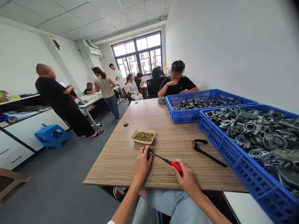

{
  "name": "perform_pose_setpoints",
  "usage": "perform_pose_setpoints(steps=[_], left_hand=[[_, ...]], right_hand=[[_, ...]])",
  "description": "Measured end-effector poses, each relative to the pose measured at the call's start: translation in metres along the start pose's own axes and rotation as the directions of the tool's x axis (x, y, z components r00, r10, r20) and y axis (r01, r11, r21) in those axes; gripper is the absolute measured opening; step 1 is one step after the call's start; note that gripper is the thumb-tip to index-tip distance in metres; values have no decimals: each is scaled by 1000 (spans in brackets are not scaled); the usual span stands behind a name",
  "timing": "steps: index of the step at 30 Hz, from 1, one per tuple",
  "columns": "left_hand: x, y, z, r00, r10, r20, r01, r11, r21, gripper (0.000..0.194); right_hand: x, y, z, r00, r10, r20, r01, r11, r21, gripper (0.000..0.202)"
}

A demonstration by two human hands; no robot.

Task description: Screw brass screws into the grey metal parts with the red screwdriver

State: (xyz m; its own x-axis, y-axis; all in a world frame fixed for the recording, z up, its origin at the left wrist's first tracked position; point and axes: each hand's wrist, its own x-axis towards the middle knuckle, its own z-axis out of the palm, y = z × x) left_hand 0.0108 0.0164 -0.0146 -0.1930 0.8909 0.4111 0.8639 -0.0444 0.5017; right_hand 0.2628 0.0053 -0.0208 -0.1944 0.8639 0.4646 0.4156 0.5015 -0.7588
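On the wooden tabletop (pixel 112 158), my left hand (pixel 142 163) is closed around a small dark metal part (pixel 149 153), mostly covered by the fingers. My right hand (pixel 188 179) grips the red handle of a screwdriver (pixel 176 166). Its dark shaft points left and its tip meets the part, though the exact contact is too small to make out. Just beyond my left hand stands a shallow cream tray (pixel 139 142) full of small brass-coloured screws (pixel 144 136). One loose screw (pixel 162 142) lies to the right of the tray.
A black wristwatch (pixel 195 145) lies right of my hands. Along the right side stand a near blue crate (pixel 224 144) heaped with metal castings (pixel 253 127) and a far blue crate (pixel 184 117) of dark parts. A co-worker (pixel 179 82) sits at the far end; others are at left.
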Motion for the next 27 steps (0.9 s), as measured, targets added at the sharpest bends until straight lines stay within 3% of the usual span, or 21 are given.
perform_pose_setpoints(steps=[11,17,23,27], left_hand=[[-1,1,-2,999,35,-14,-34,999,9,50],[-1,-1,-5,998,62,-12,-62,998,14,51],[0,3,-11,998,63,12,-64,998,27,50],[0,4,-10,998,58,6,-58,998,27,49]], right_hand=[[4,-6,-4,999,39,31,-40,999,14,18],[4,-1,-2,1000,-20,12,20,1000,5,20],[5,-14,-8,987,126,102,-124,992,-24,24],[6,-22,-10,984,147,97,-148,989,2,29]])
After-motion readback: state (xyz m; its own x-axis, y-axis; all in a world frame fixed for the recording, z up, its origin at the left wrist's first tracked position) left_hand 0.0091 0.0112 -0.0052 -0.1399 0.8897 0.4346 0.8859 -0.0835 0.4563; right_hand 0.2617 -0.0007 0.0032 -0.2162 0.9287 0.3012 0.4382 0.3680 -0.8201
